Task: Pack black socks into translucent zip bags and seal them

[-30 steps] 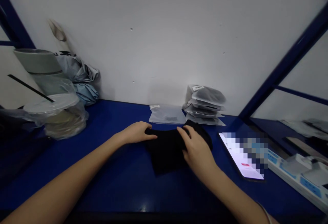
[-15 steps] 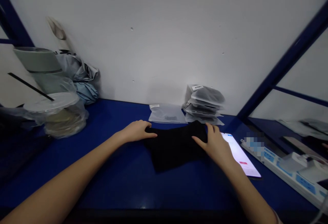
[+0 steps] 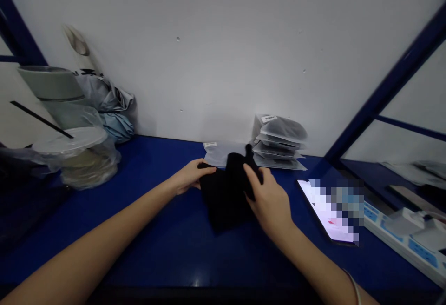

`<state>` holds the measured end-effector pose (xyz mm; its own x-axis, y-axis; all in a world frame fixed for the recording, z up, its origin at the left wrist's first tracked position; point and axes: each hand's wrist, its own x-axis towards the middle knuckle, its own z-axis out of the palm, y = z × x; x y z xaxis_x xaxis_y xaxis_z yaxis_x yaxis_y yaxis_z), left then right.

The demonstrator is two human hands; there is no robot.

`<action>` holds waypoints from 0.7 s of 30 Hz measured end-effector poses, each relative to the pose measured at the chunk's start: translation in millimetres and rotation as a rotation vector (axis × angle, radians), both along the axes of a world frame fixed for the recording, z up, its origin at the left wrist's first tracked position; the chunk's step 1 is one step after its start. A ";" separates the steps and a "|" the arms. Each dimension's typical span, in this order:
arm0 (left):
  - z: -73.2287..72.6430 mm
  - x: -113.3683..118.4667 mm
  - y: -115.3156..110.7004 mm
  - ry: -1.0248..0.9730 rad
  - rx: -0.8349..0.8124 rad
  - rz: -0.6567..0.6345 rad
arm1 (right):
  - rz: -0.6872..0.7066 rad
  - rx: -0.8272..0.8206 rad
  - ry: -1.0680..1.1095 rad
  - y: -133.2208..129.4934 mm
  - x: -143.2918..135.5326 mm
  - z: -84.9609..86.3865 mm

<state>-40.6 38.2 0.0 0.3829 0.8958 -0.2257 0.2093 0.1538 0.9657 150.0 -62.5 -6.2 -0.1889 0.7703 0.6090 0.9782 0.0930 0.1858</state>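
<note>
The item under handling is a piece of black cloth [image 3: 221, 205], located on the blue tabletop [image 3: 163, 254], centrally between the person's two hands. Its left part is spread out; its right part is lifted and folded over toward the left, with a narrow end projecting upward. The type of garment or article cannot be determined.

The left hand [image 3: 191, 175] grips the upper left corner, thumb on top and fingers beneath. The right hand [image 3: 273, 200] grasps the raised, folded part, thumb on the near side. A pale band [image 3: 353, 286] is noted on the right forearm.

Directly behind the cloth lies a flat translucent bag [image 3: 215, 154] bearing a white label, partly covered from view. Just right of it, a stack of translucent bags [image 3: 280, 140] with dark contents stands near the white wall [image 3: 223, 54].

To the right of the right hand rests a smartphone [image 3: 322, 212], screen lit, partly pixelated. Beside it runs a white-and-blue power strip [image 3: 413, 251] with plugs inserted.

At far left: a lidded cup [image 3: 69, 141] in clear plastic, with a black straw [image 3: 40, 119]; behind it, a grey-green cylindrical container [image 3: 50, 84].
</note>
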 end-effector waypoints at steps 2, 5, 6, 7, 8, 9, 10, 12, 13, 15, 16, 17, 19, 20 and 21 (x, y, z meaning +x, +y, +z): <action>-0.1 2.1 0.0 -0.178 -0.109 0.074 | 0.153 0.022 -0.129 -1.0 -15.5 0.4; 0.3 0.9 0.2 -0.328 -0.191 0.013 | 0.413 -0.028 -0.151 2.0 -33.3 1.6; 0.4 0.0 -0.3 -0.329 -0.183 -0.030 | 0.509 -0.056 -0.126 5.2 -37.0 1.8; 0.4 -1.0 -1.0 -0.313 -0.155 -0.072 | 0.609 -0.081 -0.092 9.3 -39.5 1.7; 0.3 -1.7 -1.8 -0.291 -0.115 -0.107 | 0.708 -0.095 -0.052 14.4 -40.4 1.2; 0.1 -2.1 -2.6 -0.267 -0.072 -0.135 | 0.798 -0.090 -0.006 19.9 -39.9 0.5; -0.1 -2.4 -3.1 -0.246 -0.033 -0.154 | 0.873 -0.073 0.050 25.5 -37.8 -0.3; -0.8 -2.5 -3.0 -0.213 0.022 -0.149 | 0.962 -0.018 0.160 35.6 -29.6 -1.9; -1.1 -2.7 -2.2 -0.197 0.036 -0.124 | 0.970 0.008 0.188 39.4 -24.0 -2.4; -1.7 -3.9 0.6 -0.183 0.033 -0.082 | 0.966 0.014 0.128 44.4 -12.0 -2.4; -2.0 -4.9 2.2 -0.188 0.018 -0.086 | 0.952 -0.006 0.066 45.7 -6.5 -2.0; -2.3 -6.1 3.8 -0.198 -0.003 -0.109 | 0.929 -0.040 0.002 46.2 -2.1 -1.4; -3.4 -8.2 6.2 -0.218 -0.035 -0.197 | 0.874 -0.093 -0.107 45.3 2.7 -0.3; -4.2 -8.6 6.7 -0.218 -0.035 -0.246 | 0.849 -0.107 -0.149 44.1 2.8 -0.2; -5.2 -8.4 6.8 -0.208 -0.019 -0.281 | 0.831 -0.102 -0.179 42.4 1.6 -0.6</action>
<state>-49.0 44.9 -5.2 0.6533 0.7453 -0.1329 0.0455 0.1365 0.9896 151.6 -20.1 -6.7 -0.8031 0.3886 0.4517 0.5420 0.7914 0.2826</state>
